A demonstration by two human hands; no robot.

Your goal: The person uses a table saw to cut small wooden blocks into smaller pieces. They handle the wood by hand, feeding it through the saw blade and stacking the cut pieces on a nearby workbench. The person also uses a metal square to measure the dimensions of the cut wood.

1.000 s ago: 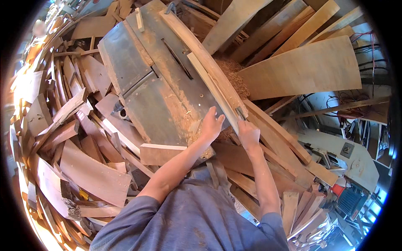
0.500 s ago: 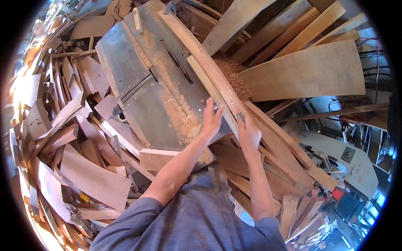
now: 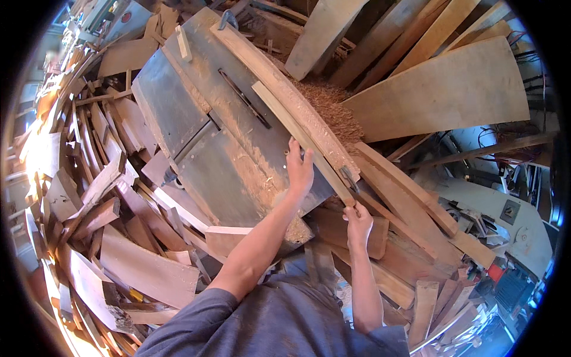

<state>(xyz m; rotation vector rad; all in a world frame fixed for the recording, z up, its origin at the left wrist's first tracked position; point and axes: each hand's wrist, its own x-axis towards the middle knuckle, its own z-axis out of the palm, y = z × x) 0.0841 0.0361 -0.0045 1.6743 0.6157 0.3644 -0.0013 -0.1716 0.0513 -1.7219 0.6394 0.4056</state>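
Observation:
A long narrow wooden strip (image 3: 291,126) lies on the sawdust-covered metal machine table (image 3: 205,156), along the left side of a thicker wooden fence (image 3: 285,89). My right hand (image 3: 358,224) is closed round the strip's near end, just past the table's edge. My left hand (image 3: 300,169) rests by the strip's left side, fingers stretched up and thumb apart, fingertips near or touching it. A dark metal clamp (image 3: 348,177) sits on the fence's near end. Left of the strip, a narrow slot (image 3: 244,98) runs through the table top.
A second clamp (image 3: 226,19) holds the fence's far end. Wood shavings (image 3: 330,110) are heaped right of the fence. Offcuts (image 3: 146,259) pile up on the left. Wide boards (image 3: 440,92) lean at the right, above a pale machine housing (image 3: 496,208). A small block (image 3: 183,44) lies on the table.
My right hand has moved back toward me, from beside the fence's near end to the strip's near end. My left hand stays beside the strip. The whole view has shifted slightly.

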